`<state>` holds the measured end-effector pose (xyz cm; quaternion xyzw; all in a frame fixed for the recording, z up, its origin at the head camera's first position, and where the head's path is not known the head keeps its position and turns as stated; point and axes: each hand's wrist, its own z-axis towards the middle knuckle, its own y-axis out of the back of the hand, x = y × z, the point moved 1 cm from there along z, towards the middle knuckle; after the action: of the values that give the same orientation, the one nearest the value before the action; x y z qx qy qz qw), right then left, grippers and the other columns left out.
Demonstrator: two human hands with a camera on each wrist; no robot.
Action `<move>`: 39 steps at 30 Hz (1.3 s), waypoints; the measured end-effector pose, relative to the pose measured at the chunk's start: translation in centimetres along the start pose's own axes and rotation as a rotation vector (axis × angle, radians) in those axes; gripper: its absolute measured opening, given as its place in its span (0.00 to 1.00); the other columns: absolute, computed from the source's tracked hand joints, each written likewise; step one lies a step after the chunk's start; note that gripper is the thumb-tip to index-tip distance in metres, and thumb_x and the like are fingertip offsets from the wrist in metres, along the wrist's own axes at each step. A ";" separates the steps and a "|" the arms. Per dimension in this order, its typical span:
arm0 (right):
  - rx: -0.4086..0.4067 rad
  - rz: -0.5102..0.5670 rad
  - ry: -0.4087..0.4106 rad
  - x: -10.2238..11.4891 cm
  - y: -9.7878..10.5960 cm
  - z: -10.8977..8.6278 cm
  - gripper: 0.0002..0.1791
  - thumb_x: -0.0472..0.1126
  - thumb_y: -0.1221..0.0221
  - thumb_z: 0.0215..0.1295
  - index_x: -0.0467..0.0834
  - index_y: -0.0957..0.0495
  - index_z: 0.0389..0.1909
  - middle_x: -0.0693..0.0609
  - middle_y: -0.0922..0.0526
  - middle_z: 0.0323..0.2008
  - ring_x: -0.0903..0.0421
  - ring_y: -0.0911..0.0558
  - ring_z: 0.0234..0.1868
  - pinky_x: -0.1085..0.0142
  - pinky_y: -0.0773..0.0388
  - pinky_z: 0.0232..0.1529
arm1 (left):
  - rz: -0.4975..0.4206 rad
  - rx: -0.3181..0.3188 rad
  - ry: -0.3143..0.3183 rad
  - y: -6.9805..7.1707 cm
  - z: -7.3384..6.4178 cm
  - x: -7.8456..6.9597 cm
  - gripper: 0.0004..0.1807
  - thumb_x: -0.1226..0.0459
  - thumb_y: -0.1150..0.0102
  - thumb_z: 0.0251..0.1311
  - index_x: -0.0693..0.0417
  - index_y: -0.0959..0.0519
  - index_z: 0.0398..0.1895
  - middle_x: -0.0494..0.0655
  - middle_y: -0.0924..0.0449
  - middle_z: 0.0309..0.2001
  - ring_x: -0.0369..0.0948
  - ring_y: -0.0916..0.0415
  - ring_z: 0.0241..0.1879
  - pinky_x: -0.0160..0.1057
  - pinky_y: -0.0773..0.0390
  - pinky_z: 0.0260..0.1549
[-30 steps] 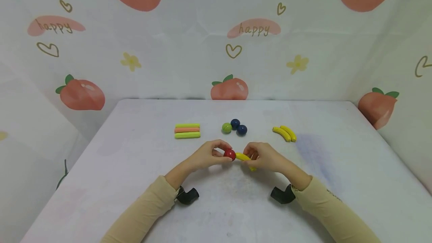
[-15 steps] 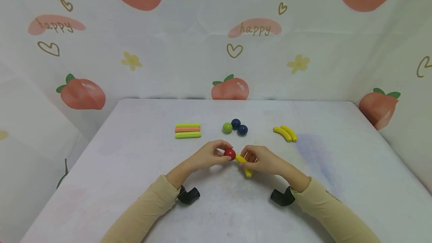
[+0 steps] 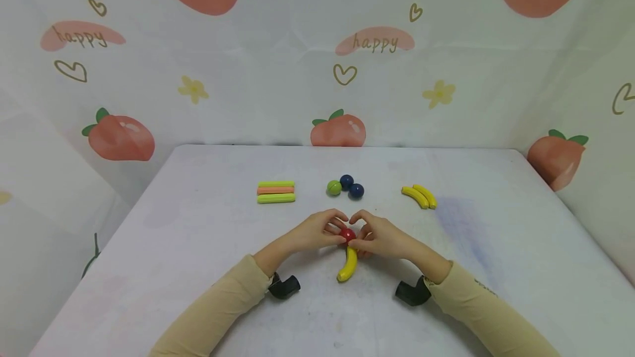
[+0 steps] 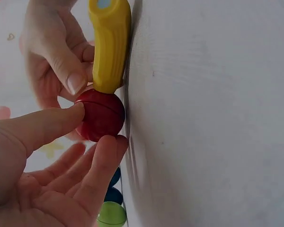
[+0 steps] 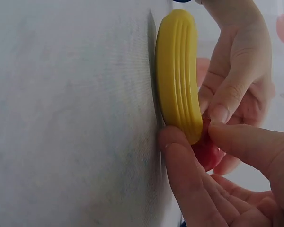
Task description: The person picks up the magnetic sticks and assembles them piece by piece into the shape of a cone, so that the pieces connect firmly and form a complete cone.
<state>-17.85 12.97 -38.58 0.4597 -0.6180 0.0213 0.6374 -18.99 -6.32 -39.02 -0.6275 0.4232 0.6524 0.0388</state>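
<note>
A glossy red ball [image 3: 348,232] with a seam sits low over the white table, in front of the person. My left hand [image 3: 317,231] pinches this ball between thumb and fingers, as the left wrist view confirms. A yellow toy banana [image 3: 349,265] points from the ball toward the person, its far end touching the ball. My right hand [image 3: 384,237] pinches that end of the banana, its thumb close against the ball in the right wrist view. The banana's near half is free of both hands. Part of the ball is hidden by fingers.
Beyond the hands lie green sticks [image 3: 275,199] with an orange stick [image 3: 275,190] between them, a green ball [image 3: 334,187] beside dark blue balls [image 3: 356,191], and two yellow bananas [image 3: 414,197]. Black wrist mounts [image 3: 284,287] hang at the cuffs. A printed curtain [image 3: 278,98] stands behind.
The banana has swung from slanting right to pointing at the person. My left hand and the red ball have moved right and slightly nearer; the hands' fingertips have come closer together.
</note>
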 end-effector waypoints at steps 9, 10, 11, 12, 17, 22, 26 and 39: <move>-0.026 -0.093 -0.002 0.0 0.0 0.0 0.17 0.42 0.41 0.62 0.39 0.31 0.48 0.50 0.20 0.26 0.60 0.23 0.20 0.72 0.24 0.25 | -0.014 -0.015 0.052 0.0 -0.3 -0.4 0.21 0.65 0.40 0.58 0.61 0.34 0.51 0.58 0.26 0.51 0.48 0.21 0.50 0.40 0.21 0.48; -0.044 -0.118 -0.002 0.0 0.1 0.0 0.17 0.43 0.41 0.62 0.39 0.30 0.47 0.50 0.21 0.26 0.60 0.24 0.20 0.72 0.25 0.25 | -0.006 -0.015 0.062 0.0 -0.4 -0.4 0.20 0.64 0.39 0.58 0.60 0.33 0.50 0.56 0.26 0.50 0.47 0.21 0.49 0.39 0.21 0.48; -0.063 -0.147 0.003 0.0 0.1 -0.1 0.16 0.43 0.40 0.62 0.39 0.30 0.46 0.50 0.21 0.26 0.61 0.25 0.20 0.72 0.26 0.24 | 0.003 -0.013 0.069 0.1 -0.5 -0.5 0.20 0.63 0.39 0.58 0.59 0.32 0.50 0.55 0.26 0.49 0.46 0.21 0.48 0.39 0.21 0.47; -0.084 -0.170 -0.005 0.0 0.2 -0.1 0.16 0.44 0.40 0.61 0.39 0.30 0.44 0.50 0.22 0.26 0.60 0.26 0.21 0.72 0.27 0.25 | 0.015 -0.010 0.075 0.2 -0.6 -0.5 0.19 0.62 0.38 0.57 0.59 0.31 0.48 0.53 0.25 0.48 0.44 0.21 0.46 0.37 0.21 0.46; -0.172 -0.246 -0.077 -0.2 0.8 -0.5 0.15 0.47 0.39 0.59 0.40 0.29 0.37 0.51 0.23 0.26 0.60 0.28 0.26 0.71 0.29 0.26 | 0.100 0.027 0.070 0.7 -1.1 -0.3 0.16 0.61 0.36 0.55 0.57 0.25 0.44 0.48 0.23 0.40 0.37 0.27 0.35 0.29 0.26 0.36; -0.169 -0.235 -0.124 -0.5 1.2 -0.8 0.17 0.49 0.37 0.58 0.41 0.31 0.33 0.52 0.25 0.26 0.59 0.29 0.26 0.70 0.31 0.27 | 0.180 0.072 0.061 1.0 -1.6 -0.3 0.14 0.61 0.32 0.51 0.55 0.20 0.40 0.44 0.22 0.33 0.35 0.32 0.28 0.27 0.31 0.27; -0.127 -0.211 -0.118 -0.6 1.4 -1.0 0.18 0.50 0.37 0.57 0.42 0.31 0.33 0.52 0.25 0.26 0.59 0.29 0.27 0.71 0.31 0.27 | 0.211 0.077 0.072 1.2 -1.8 -0.1 0.10 0.63 0.32 0.50 0.54 0.18 0.35 0.42 0.23 0.29 0.34 0.33 0.26 0.26 0.32 0.26; -0.031 -0.179 -0.055 -2.0 3.5 -1.3 0.16 0.50 0.38 0.58 0.42 0.26 0.38 0.52 0.23 0.30 0.58 0.26 0.29 0.69 0.28 0.31 | 0.262 0.054 0.062 1.9 -1.7 0.6 0.08 0.64 0.38 0.56 0.52 0.20 0.39 0.42 0.25 0.30 0.36 0.32 0.29 0.27 0.32 0.29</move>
<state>-19.40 16.88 -38.00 0.5035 -0.5918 -0.0580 0.6269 -18.88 -8.85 -38.30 -0.5855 0.5200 0.6204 -0.0428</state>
